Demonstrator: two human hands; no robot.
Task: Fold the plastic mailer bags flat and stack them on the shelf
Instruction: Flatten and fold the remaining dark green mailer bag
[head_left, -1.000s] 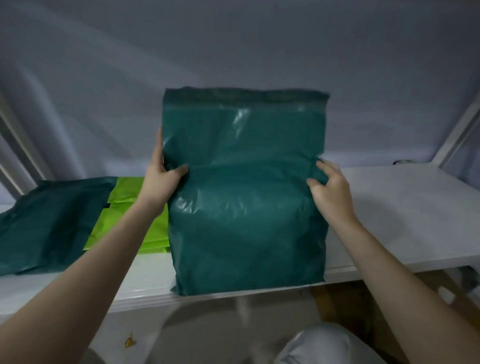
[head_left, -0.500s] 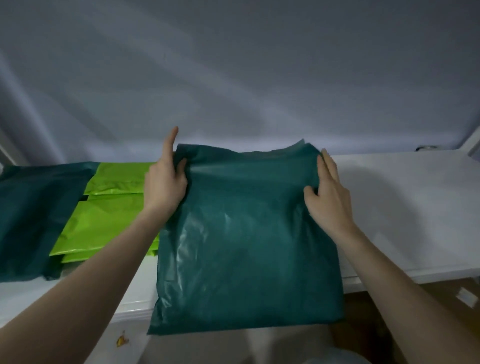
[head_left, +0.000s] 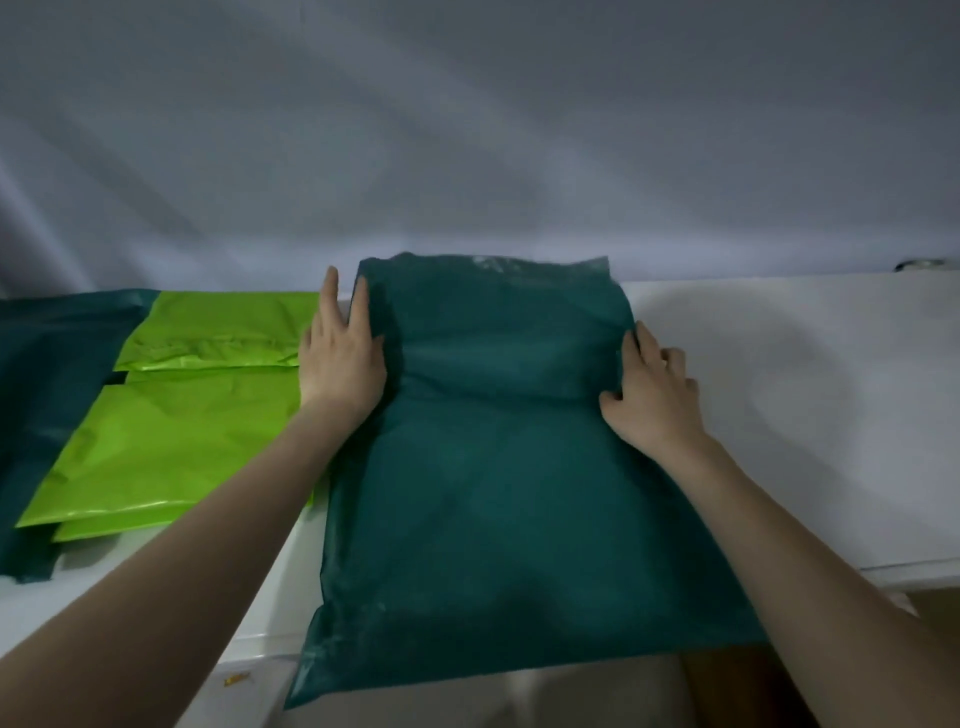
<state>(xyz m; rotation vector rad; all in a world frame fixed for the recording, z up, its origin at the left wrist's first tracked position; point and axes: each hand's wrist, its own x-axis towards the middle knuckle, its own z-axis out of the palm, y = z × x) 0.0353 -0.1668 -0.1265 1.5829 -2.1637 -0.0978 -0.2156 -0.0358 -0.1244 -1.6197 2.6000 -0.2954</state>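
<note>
A dark green mailer bag (head_left: 498, 467) lies flat on the white shelf (head_left: 779, 405), and its near end hangs over the shelf's front edge. My left hand (head_left: 340, 358) rests with straight fingers on the bag's left edge near the far end. My right hand (head_left: 654, 400) holds the bag's right edge, thumb on top and fingers curled at the side. To the left lies a stack of lime green mailer bags (head_left: 176, 415), folded flat. Another dark green bag (head_left: 57, 395) lies beyond them at the far left.
A pale draped sheet (head_left: 467, 145) forms the back wall behind the shelf. Bare white shelf surface stretches to the right of the bag. A small dark object (head_left: 927, 264) sits at the shelf's far right back corner.
The bag stood upright a second ago and now lies laid down flat on the shelf. Both hands came down with it, and my left fingers have straightened.
</note>
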